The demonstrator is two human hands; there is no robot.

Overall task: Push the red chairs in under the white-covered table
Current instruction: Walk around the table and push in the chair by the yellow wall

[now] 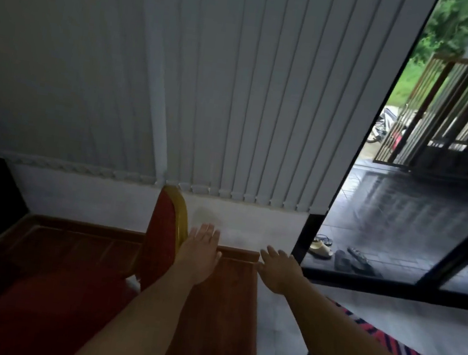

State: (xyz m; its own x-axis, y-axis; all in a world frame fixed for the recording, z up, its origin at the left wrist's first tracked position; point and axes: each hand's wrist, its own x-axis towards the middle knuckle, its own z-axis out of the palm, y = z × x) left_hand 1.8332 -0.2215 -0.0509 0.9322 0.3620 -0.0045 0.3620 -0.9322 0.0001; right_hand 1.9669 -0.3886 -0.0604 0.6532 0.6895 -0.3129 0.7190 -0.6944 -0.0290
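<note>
The left hand [201, 250] and right hand [277, 268] stretch out just right of the red-cushioned gold-framed chair [164, 227], fingers straight, gripping nothing.

red cloth chair [160, 227], glossy gold metal frame [180, 212].

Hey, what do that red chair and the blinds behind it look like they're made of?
Red chair: the back and seat look like matte red fabric upholstery, soft and unshiny; its frame reads as gold-painted metal, from the smooth glossy rim, though I can't be sure. Blinds: long vertical white slats, probably stiff fabric or plastic; the blur leaves it open.
</note>
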